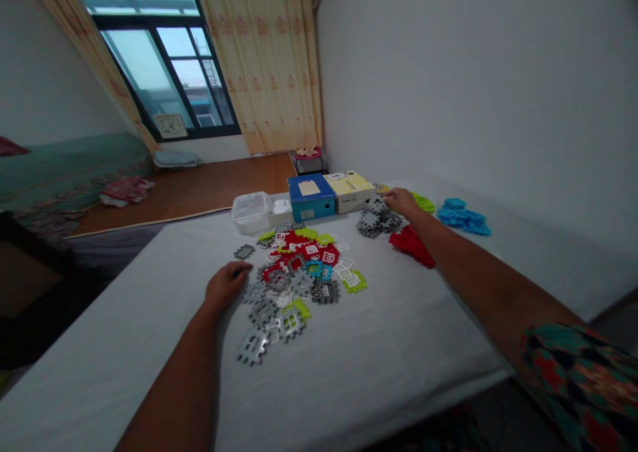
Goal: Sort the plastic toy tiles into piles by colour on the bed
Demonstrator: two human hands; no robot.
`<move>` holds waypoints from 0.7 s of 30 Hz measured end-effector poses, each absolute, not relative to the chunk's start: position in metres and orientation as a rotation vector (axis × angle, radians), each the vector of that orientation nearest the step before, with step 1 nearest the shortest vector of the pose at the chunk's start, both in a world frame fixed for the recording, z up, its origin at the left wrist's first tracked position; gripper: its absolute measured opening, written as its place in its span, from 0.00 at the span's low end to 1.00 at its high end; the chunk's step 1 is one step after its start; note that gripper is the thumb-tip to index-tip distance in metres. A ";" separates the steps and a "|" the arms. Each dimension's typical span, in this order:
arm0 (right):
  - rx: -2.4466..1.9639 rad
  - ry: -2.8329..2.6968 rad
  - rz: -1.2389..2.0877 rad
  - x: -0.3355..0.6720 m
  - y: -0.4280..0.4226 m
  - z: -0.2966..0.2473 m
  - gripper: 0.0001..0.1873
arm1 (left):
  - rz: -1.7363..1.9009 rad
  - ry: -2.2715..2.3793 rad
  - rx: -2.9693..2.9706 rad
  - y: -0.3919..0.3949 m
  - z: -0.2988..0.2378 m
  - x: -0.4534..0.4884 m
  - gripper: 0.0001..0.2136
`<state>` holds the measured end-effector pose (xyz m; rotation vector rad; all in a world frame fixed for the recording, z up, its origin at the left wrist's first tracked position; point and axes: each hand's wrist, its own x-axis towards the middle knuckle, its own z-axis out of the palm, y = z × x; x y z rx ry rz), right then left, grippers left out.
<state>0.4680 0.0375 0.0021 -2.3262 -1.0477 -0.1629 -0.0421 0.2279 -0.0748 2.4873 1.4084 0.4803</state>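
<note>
A mixed heap of flat interlocking plastic building pieces lies mid-table, in red, grey, lime green, blue and white, some with window frames. My left hand rests on the cloth at the heap's left edge with its fingers curled; whether anything is in them is hidden. Just beyond it lies a single grey piece. Reaching far forward, my right hand is over the back of a pile of grey pieces. Its fingers are pressed together, and what they hold, if anything, is too small to make out.
Sorted piles of red pieces, blue pieces and lime green pieces lie around my right forearm. A clear plastic tub, a blue box and a yellow-and-white box line the back. A white wall bounds the right.
</note>
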 end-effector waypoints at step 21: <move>-2.065 -2.033 -0.062 0.327 0.033 -0.081 0.14 | 0.478 1.420 2.489 0.231 -0.079 -0.044 0.16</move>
